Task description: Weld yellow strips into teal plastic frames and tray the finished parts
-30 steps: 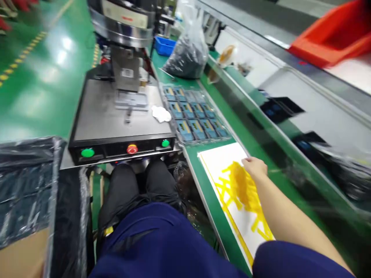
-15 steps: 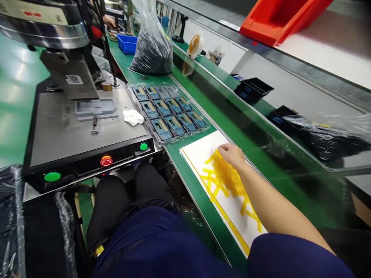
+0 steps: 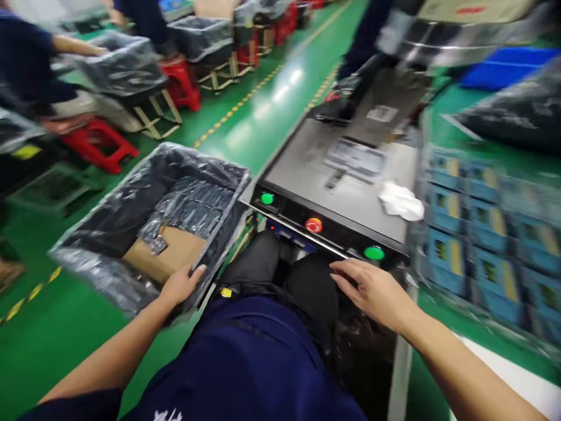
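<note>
My left hand [image 3: 182, 285] is at the near right side of a plastic-lined bin [image 3: 94, 278]. Its thumb and fingers are closed near a small dark edge, too blurred to name. Inside the bin, several dark parts in clear wrapping [image 3: 193, 202] lie beside and above brown cardboard [image 3: 175, 251]. My right hand [image 3: 372, 289] hovers over my lap, just in front of the press machine's right green button [image 3: 374, 253]. Its fingers are loosely bent and apart, with nothing visible between them. On the machine's metal top sits a grey fixture [image 3: 355, 159].
A crumpled white cloth [image 3: 401, 200] lies at the machine's right edge. A clear tray of blue-grey parts [image 3: 497, 280] fills the bench at right, near a white sheet [image 3: 508, 368]. A red emergency button [image 3: 314, 225] sits between green ones. Co-workers, red stools [image 3: 99, 140] and lined bins are at left.
The view has swung left, bringing the bin and my left hand into sight. My right hand has left the yellow strips on the white sheet and moved in front of the machine.
</note>
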The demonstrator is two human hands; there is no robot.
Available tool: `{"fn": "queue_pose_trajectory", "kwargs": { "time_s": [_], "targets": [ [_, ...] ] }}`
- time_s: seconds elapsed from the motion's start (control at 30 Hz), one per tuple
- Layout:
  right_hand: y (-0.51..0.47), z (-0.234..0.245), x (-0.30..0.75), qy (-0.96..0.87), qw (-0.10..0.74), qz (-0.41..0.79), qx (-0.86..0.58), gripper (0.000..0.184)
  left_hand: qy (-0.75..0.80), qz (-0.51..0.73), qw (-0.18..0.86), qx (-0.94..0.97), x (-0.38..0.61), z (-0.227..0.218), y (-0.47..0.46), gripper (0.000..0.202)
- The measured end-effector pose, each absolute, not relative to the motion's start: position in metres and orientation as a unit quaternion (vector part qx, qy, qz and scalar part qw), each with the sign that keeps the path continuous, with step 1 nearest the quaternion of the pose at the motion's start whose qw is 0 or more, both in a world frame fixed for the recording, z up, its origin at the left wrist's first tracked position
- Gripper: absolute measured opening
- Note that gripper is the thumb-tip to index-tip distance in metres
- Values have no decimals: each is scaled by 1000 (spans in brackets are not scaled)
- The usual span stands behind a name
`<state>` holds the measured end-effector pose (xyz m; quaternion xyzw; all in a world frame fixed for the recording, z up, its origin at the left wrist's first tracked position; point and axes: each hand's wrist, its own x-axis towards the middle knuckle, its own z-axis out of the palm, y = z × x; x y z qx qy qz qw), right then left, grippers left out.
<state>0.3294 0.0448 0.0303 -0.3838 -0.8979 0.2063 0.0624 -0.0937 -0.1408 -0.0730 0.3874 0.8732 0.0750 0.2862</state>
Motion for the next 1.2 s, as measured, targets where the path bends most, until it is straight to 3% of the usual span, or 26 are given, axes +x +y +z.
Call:
{"fn": "queue_pose_trajectory", "kwargs": {
  "time_s": [0.17, 0.57, 0.87, 1.2],
  "targets": [
    [61, 10, 270, -940, 7, 239, -243, 31, 913, -67, 201, 349, -70, -89, -158, 29],
    [56, -19, 133, -964, -105, 233, -68, 30, 920, -27, 219, 325, -69, -90, -158, 24],
    [77, -56, -3, -984, -56, 135, -104, 33, 905, -15, 260, 335, -75, -96, -156, 21],
    [101, -86, -80, -929, -217, 108, -279, 60, 892, 26, 290, 347, -74, -90, -158, 26]
  ]
}}
